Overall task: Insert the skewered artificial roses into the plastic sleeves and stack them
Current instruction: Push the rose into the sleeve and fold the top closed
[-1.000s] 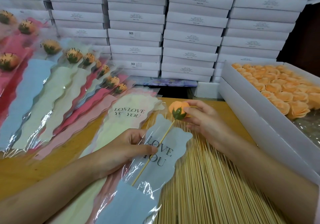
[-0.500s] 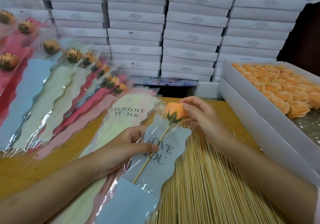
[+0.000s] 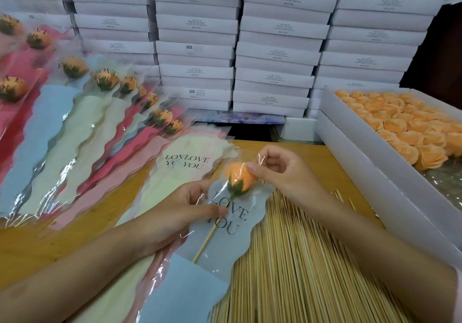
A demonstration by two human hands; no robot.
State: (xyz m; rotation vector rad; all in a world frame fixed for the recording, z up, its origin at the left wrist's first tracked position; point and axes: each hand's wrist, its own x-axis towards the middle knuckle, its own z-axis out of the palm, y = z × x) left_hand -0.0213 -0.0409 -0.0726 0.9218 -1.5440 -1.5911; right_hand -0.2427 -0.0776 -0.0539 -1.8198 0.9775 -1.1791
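An orange artificial rose (image 3: 239, 177) on a bamboo skewer (image 3: 207, 241) lies partly inside a clear plastic sleeve with a blue-grey "LOVE YOU" card (image 3: 232, 225). My left hand (image 3: 175, 212) holds the sleeve, thumb pressed on its front near the lettering. My right hand (image 3: 282, 172) pinches the rose head at its tip through the clear film. The skewer's lower end reaches the blue pocket at the sleeve's bottom. More empty sleeves (image 3: 190, 162) lie stacked underneath.
Finished sleeved roses (image 3: 105, 112) fan out at the left in blue, cream, pink and red. A bed of loose bamboo skewers (image 3: 300, 260) covers the wooden table. A white box of orange rose heads (image 3: 405, 127) stands right. White cartons (image 3: 275, 47) are stacked behind.
The rose has slid down deeper into the sleeve, its head now under the clear film. My right hand followed it down; my left hand stayed on the sleeve.
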